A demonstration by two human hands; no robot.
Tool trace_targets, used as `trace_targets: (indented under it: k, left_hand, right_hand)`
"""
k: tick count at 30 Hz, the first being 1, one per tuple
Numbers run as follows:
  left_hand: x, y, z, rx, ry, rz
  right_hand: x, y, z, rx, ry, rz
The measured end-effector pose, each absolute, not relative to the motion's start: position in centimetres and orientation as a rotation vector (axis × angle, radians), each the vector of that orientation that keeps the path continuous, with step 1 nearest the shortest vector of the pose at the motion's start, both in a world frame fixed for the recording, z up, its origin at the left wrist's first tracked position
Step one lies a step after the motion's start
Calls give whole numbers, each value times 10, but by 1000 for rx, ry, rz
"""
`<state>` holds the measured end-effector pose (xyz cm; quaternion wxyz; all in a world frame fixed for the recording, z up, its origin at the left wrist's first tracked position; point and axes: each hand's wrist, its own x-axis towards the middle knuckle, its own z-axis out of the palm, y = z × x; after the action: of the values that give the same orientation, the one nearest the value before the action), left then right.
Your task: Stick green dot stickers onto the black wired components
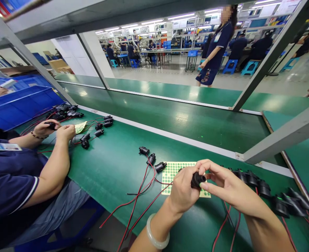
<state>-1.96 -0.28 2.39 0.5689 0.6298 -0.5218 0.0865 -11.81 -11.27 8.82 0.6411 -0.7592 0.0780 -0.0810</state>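
My left hand (184, 187) is wrapped round a black cylindrical part (198, 180) above the green table. Thumb and fingers of my right hand (218, 178) close on the part's front end, and a small green dot shows at the thumb tip. Beneath both hands lies a pale yellow sheet of green round stickers (174, 169), partly covered. Left of the sheet are a few loose black parts (151, 159) with red and black wires (136, 199). More black parts (264, 189), some bearing green dots, stand in a row behind and beside my right forearm.
At the left, a co-worker's hands (65, 133) hold a black part, near more wired parts (85, 140) and a blue bin (20, 105). Grey frame posts (280, 138) rise from the table at the right. A person (214, 52) stands beyond the bench.
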Motion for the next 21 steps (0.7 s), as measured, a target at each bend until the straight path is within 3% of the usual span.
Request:
trace_targets:
  k: [11, 21]
  left_hand:
    - [-21, -3, 21, 1576, -1214, 214]
    - [-17, -3, 32, 1609, -897, -267]
  right_hand:
    - [-106, -109, 74, -1625, 183, -210]
    - [-107, -120, 74, -1571, 127, -135]
